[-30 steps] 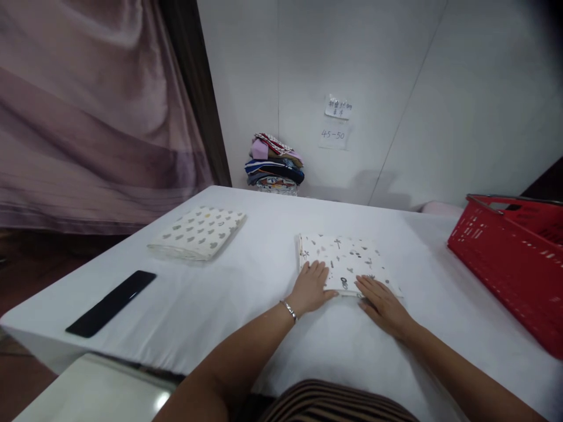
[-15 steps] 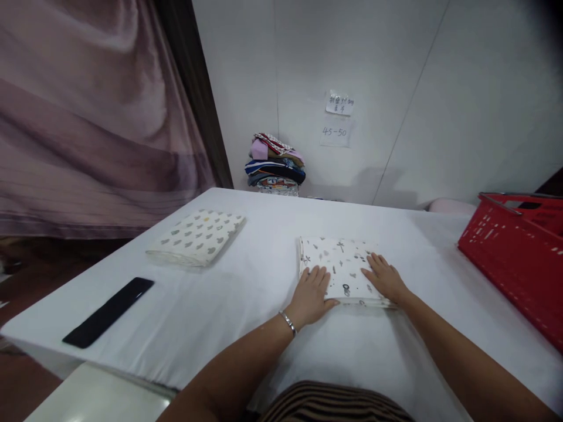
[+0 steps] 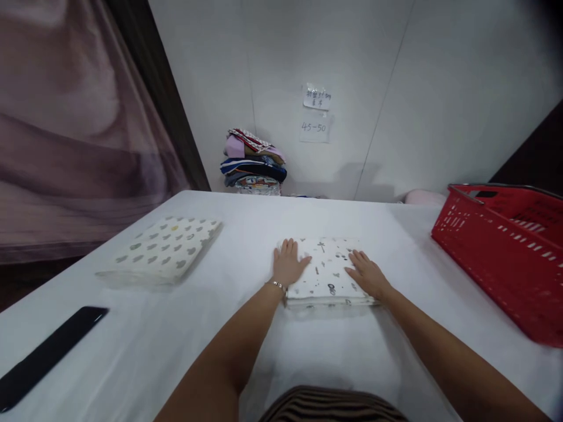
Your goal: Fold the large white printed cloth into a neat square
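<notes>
- Wall (image 3: 281,47) is standing at 12 o'clock, taken from the cloth, with a pinkish curtain (image 3: 57,135) hanging at 10.
- Tabletop (image 3: 250,246) is spreading white and smooth under everything being handled, a few creases showing towards 8.
- Red basket (image 3: 492,264) is standing at 3 o'clock, well apart from the hands.
- Second cloth (image 3: 165,246) is lying folded at 9 o'clock, well apart.
- Cloth (image 3: 325,281), small-printed and folded, is lying flat right under the hands. Its long axis is seemingly running 9 to 3, though the slanting view may be shortening the other way.
- Stack (image 3: 255,167) of folded fabrics is sitting at 11, beyond the far edge.
- Black strip (image 3: 48,357) is lying at 8.
- Left hand (image 3: 288,265) is resting on the cloth's 9 o'clock side, fingers pointing to 12, thumb splayed inward.
- Right hand (image 3: 368,276) is resting on the 3 o'clock side, fingers pointing to 10. Both are spreading flat and pinching nothing; both are touching, so neither is nearer.
</notes>
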The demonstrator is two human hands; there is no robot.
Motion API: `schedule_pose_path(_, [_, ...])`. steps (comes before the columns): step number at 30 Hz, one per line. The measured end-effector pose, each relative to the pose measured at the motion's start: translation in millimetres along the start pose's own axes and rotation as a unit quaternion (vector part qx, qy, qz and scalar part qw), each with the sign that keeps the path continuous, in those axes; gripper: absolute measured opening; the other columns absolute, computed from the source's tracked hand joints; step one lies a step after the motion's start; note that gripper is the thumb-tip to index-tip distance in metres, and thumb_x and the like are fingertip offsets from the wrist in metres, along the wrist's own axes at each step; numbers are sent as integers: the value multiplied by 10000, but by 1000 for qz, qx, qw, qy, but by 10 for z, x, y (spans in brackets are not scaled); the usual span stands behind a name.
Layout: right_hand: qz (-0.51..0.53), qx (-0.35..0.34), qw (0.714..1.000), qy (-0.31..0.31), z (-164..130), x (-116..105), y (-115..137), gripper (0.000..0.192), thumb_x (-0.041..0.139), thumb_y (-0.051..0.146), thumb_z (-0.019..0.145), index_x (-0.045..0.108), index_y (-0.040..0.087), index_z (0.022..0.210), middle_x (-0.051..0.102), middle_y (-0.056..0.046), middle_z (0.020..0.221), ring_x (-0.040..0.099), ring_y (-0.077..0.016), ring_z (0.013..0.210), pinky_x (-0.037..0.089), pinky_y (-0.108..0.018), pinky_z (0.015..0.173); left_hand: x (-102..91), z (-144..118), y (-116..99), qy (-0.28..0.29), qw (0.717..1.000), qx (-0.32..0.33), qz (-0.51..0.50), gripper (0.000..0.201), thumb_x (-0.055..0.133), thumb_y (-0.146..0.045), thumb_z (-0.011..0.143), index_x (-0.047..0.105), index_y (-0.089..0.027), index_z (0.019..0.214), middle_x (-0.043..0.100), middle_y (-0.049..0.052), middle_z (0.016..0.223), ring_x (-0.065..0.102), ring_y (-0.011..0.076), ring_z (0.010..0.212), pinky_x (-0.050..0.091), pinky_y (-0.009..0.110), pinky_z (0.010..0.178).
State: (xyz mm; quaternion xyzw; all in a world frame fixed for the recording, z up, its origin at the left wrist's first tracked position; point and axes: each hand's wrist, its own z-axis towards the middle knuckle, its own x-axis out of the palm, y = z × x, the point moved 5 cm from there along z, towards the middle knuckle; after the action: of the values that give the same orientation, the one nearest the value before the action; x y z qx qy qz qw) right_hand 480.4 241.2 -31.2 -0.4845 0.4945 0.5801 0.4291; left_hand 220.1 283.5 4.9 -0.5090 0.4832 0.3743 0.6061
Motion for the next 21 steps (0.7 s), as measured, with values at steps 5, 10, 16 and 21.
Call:
schedule_pose_path(5, [5,21,999,50,17,-137,96,672,214,618,920,323,218,1449,208,-82,1547,143,-281,1422,210,-518,1105,112,-7,88,-25,1000,16,3,750,221,-640,885,256,-166,1466,166,98,1554,90,280,1437,155,536,1130])
schedule_pose_path(10, [-7,-1,1000,4,451,-407,330,754,171,652,907,228,173,1487,114,-97,1564,38,-266,1436,87,-496,1136,93,10,48,-42,999,21,18,744,250,-623,889,285,-142,1456,196,110,1546,107,289,1434,155,544,1131])
schedule_pose_path(16, [3,7,998,56,756,-118,201,802,148,676,895,196,148,1496,127,-83,1562,47,-253,1436,83,-489,1140,114,-7,76,-39,999,27,20,750,223,-643,887,267,-167,1465,186,87,1550,106,273,1436,139,548,1136])
schedule_pose_path(21, [7,10,999,50,734,-45,127,790,166,673,895,210,159,1493,121,-64,1565,33,-242,1437,79,-488,1142,139,-14,77,-52,998,28,19,726,228,-628,894,274,-180,1462,196,85,1548,109,269,1436,128,552,1137])
